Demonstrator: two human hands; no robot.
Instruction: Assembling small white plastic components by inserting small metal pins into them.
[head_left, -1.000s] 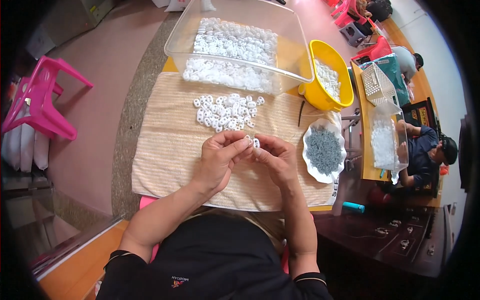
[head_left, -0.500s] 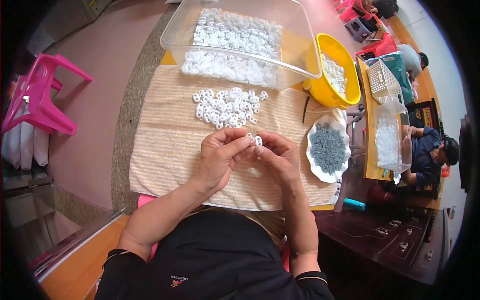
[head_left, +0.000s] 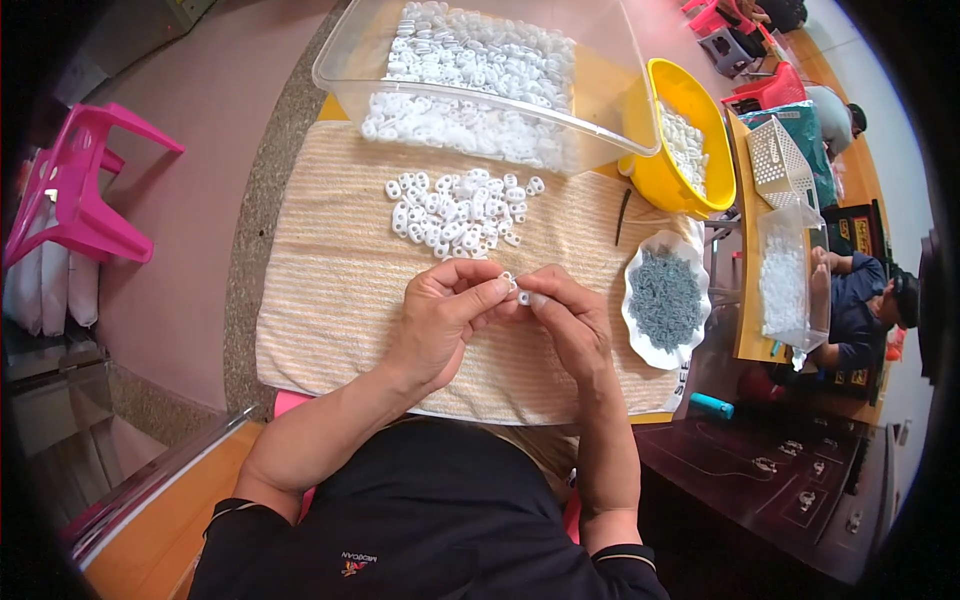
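Over the striped towel (head_left: 330,310), my two hands meet in front of my body. My left hand (head_left: 435,315) is closed, pinching a small white plastic piece with a hole (head_left: 508,280) between thumb and forefinger. A second small white piece with a dark opening (head_left: 524,298) sits in the closed fingertips of my right hand (head_left: 575,325). The two pieces are very close; whether they touch I cannot tell. Just beyond my hands lies a loose pile of white two-holed oval pieces (head_left: 465,212). To the right, small grey rod-like parts (head_left: 667,300) fill a white scalloped dish (head_left: 640,345).
A large clear bin (head_left: 335,75) of white pieces stands at the back. Beside it is a yellow basin (head_left: 715,170) with white parts. A thin black strip (head_left: 622,217) lies near the dish. At right, a person (head_left: 860,310) works at another table; a pink stool (head_left: 90,200) stands left.
My right hand has shifted slightly right, and the white piece in it has turned to show another side. The left hand keeps its pinch. The whole view has shifted a little.
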